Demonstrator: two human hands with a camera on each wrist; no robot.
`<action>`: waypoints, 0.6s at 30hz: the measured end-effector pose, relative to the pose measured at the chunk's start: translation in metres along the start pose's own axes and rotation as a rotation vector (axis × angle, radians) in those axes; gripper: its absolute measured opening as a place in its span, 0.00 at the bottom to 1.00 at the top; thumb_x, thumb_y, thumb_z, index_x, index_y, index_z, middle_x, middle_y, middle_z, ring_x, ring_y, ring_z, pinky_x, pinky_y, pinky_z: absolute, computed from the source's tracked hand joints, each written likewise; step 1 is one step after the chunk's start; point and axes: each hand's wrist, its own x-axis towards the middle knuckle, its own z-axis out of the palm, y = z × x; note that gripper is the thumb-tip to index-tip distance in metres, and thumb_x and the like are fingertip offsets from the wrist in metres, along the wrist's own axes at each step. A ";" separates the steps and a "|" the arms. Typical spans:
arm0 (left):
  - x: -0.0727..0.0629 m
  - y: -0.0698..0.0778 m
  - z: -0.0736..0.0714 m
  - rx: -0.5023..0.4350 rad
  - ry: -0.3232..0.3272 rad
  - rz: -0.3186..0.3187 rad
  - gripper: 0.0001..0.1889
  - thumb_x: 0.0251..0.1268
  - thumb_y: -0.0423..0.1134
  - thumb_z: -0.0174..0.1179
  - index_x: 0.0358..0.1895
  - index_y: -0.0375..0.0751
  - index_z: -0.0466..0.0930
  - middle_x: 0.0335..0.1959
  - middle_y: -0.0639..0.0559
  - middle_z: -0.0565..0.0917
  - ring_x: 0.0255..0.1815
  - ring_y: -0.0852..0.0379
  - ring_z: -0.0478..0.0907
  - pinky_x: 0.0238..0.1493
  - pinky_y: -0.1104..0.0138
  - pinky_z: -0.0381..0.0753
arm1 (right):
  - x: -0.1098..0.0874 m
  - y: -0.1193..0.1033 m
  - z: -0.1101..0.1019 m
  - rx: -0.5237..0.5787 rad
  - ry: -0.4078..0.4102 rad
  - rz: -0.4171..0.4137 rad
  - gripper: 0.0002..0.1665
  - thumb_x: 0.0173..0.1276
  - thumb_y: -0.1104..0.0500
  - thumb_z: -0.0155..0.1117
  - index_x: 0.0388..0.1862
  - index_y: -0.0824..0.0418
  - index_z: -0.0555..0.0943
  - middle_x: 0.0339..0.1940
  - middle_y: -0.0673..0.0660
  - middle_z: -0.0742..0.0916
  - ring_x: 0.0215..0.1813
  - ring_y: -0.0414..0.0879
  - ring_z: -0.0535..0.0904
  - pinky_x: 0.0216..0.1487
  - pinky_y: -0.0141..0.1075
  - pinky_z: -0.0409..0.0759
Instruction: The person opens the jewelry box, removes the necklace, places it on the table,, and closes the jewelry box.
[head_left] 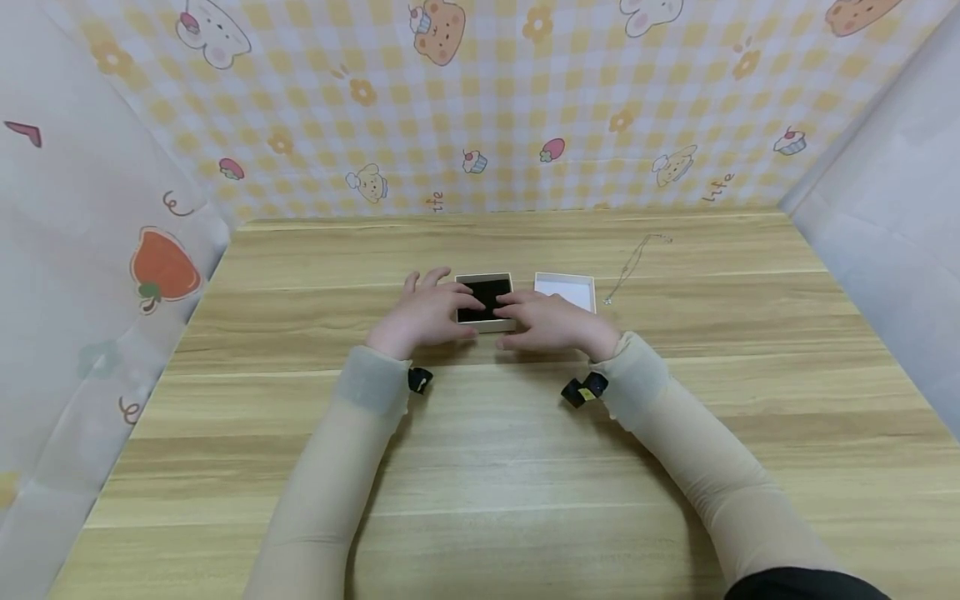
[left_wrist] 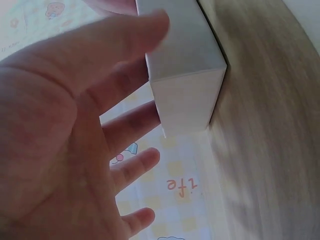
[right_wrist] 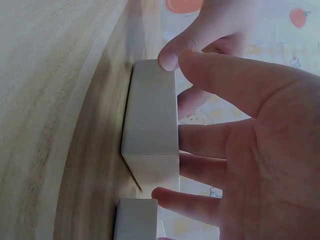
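Note:
A small white box [head_left: 486, 327] with a black insert [head_left: 489, 290] lies uncovered on the table between both hands. My left hand [head_left: 427, 315] holds the box at its left end, thumb over the near wall [left_wrist: 187, 42], index and middle fingers reaching over the rim; its other fingers stick out past the corner. From the right, my right hand [head_left: 553, 323] reaches across with extended fingers over the insert. The right thumb [right_wrist: 220, 72] stands beside the left thumb, outside the near wall. The fingertips inside the box are hidden in the wrist views.
Just right of the box lies a white open tray-like box part [head_left: 566, 288], partly behind the right hand. A fine silver necklace [head_left: 632, 265] with a small pendant lies farther right on the wooden table [head_left: 480, 500]. A patterned cloth [head_left: 495, 100] hangs behind the table.

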 end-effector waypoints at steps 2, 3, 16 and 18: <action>0.000 0.000 0.001 0.008 0.007 0.002 0.22 0.64 0.52 0.62 0.62 0.58 0.78 0.67 0.54 0.71 0.76 0.42 0.43 0.69 0.38 0.36 | -0.001 0.000 -0.001 0.010 0.004 -0.011 0.37 0.70 0.44 0.58 0.70 0.65 0.69 0.75 0.62 0.64 0.74 0.58 0.57 0.66 0.62 0.59; 0.001 0.000 0.001 0.011 0.010 0.001 0.22 0.64 0.51 0.62 0.62 0.59 0.78 0.67 0.54 0.71 0.76 0.42 0.43 0.69 0.38 0.36 | -0.002 0.001 -0.002 0.016 0.008 -0.023 0.36 0.70 0.44 0.58 0.69 0.65 0.69 0.74 0.62 0.65 0.74 0.59 0.57 0.67 0.61 0.58; 0.000 0.000 -0.001 -0.004 0.134 0.011 0.16 0.55 0.47 0.69 0.48 0.56 0.86 0.54 0.56 0.80 0.75 0.46 0.48 0.69 0.41 0.32 | -0.023 0.028 -0.034 0.018 0.088 0.126 0.33 0.64 0.49 0.65 0.65 0.64 0.75 0.70 0.66 0.70 0.70 0.63 0.63 0.64 0.59 0.64; -0.001 0.000 -0.003 -0.014 0.145 0.011 0.12 0.55 0.46 0.69 0.44 0.55 0.87 0.49 0.57 0.83 0.74 0.47 0.51 0.70 0.42 0.31 | -0.025 0.031 -0.036 0.017 0.067 0.159 0.31 0.64 0.50 0.66 0.63 0.65 0.76 0.68 0.66 0.73 0.68 0.62 0.66 0.64 0.58 0.65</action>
